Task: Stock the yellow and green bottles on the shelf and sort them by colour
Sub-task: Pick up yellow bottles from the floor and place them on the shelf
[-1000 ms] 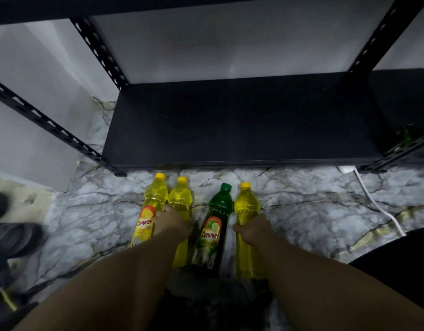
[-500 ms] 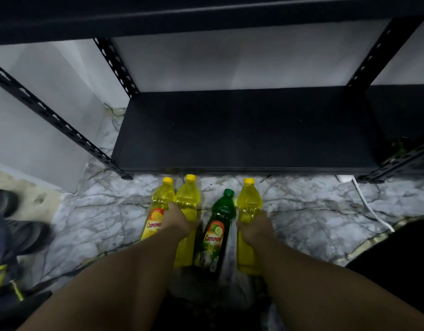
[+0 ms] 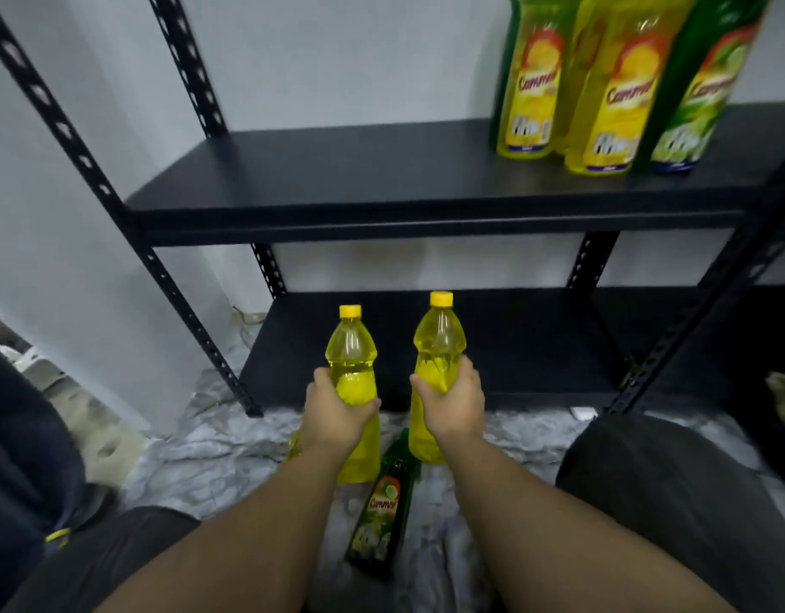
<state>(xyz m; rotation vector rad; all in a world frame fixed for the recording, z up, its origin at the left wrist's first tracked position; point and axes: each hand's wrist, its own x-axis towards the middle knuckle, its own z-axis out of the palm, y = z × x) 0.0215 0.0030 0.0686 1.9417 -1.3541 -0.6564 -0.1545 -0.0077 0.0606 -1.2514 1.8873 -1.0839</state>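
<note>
A black metal shelf rack (image 3: 426, 179) fills the upper view. Its upper board carries 3 labelled bottles at the right end: 2 yellow shelf bottles (image 3: 530, 81) side by side and a green shelf bottle (image 3: 700, 95) touching them on the right, all upright and blurred. The lower board (image 3: 536, 347) sits just above the marble floor (image 3: 214, 453).

On the floor a green bottle (image 3: 384, 506) lies between the forearms, its label up, its cap end hidden behind the raised bottles. A sliver of another yellow bottle (image 3: 293, 449) shows behind the left wrist.

2 yellow bottles are held upright in front of the lower board, well apart from each other. The left hand (image 3: 337, 413) grips the left yellow bottle (image 3: 353, 360) around its waist, fingers curled round the far side, thumb on the right. The right hand (image 3: 452, 404) grips the right yellow bottle (image 3: 439, 342) the same way, slightly higher. Both forearms reach forward, about parallel, backs of the hands facing the camera.
</note>
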